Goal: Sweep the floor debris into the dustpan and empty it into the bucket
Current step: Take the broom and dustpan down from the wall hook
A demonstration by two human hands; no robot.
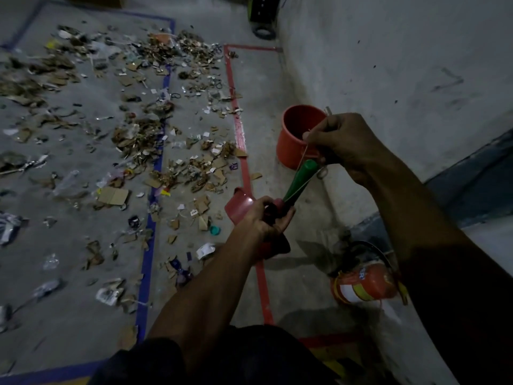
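Observation:
My left hand (266, 218) grips the neck of a red dustpan (238, 207), whose green handle (301, 177) points up to the right. My right hand (344, 140) pinches a thin string looped along that green handle. An orange bucket (298, 134) stands on the floor by the wall, just behind my right hand; its inside looks dark. Debris (133, 107) of cardboard scraps, paper and plastic bits lies spread over the grey floor to the left. No broom is in view.
A grey wall (388, 65) runs along the right. Red tape (241, 151) and blue tape (151, 218) lines cross the floor. A red fire extinguisher (366, 284) lies near my right arm. A dark wheeled object (262, 15) stands at the far wall.

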